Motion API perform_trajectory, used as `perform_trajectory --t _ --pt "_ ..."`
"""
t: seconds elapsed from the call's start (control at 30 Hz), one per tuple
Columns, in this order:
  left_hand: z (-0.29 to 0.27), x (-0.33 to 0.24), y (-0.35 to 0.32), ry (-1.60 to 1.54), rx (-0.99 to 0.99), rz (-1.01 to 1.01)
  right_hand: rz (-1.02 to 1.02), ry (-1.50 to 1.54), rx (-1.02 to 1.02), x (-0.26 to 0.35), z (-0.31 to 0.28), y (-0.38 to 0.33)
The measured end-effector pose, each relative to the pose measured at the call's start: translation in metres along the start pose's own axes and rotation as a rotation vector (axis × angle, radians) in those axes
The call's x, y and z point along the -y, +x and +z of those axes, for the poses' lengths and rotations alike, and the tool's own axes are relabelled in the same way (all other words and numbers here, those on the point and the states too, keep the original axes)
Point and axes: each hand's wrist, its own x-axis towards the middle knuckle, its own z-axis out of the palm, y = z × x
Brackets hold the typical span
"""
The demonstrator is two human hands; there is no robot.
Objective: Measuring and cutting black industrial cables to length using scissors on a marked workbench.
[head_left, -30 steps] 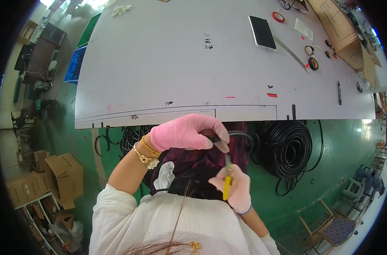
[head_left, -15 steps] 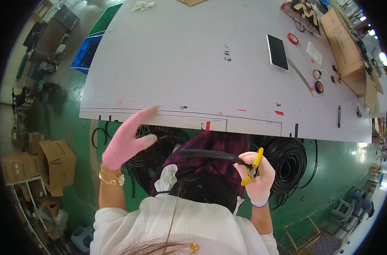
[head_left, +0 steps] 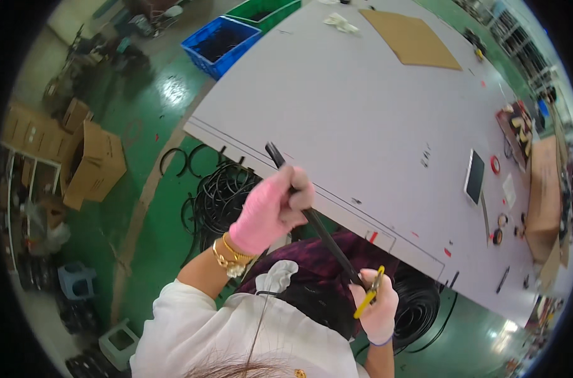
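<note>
A length of black rubber-like strip [head_left: 329, 242] slants from the near edge of the work table [head_left: 337, 126] down toward my lap. My left hand [head_left: 264, 208], in a pink glove, is closed around its upper part, and a short free end sticks out beyond the fingers over the table edge. My right hand [head_left: 381, 318], in a pale glove, holds the lower end and also a small yellow-handled cutting tool [head_left: 369, 293]. Fingers and palm hide the tool's jaws, so its exact kind does not show.
Coiled black strips lie on the green floor beneath the table, one loose heap [head_left: 220, 198] left and a roll [head_left: 419, 309] right. The tabletop carries a tablet [head_left: 474, 176], red tape [head_left: 495, 165] and a cardboard sheet [head_left: 412, 38]. A blue crate [head_left: 220, 44] stands far left.
My left hand has gone from open and apart to closed around the black strip, which now tilts upward to the left. My view has swung left; the right hand keeps its hold.
</note>
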Motion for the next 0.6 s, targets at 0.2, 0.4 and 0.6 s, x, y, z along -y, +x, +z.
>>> perform_trajectory --t 0.2,0.4,0.6 --pt "-0.082 -0.088 0.026 -0.125 -0.196 0.529 0.156 -0.215 0.194 -0.011 -0.038 -0.010" --pt "-0.175 -0.131 0.030 -0.037 -0.401 0.381 0.268 -0.223 0.002 -0.020 -0.083 -0.003" --pt "-0.183 -0.102 0.067 0.822 -0.974 0.806 0.608 0.265 -0.090 -0.052 -0.116 0.015"
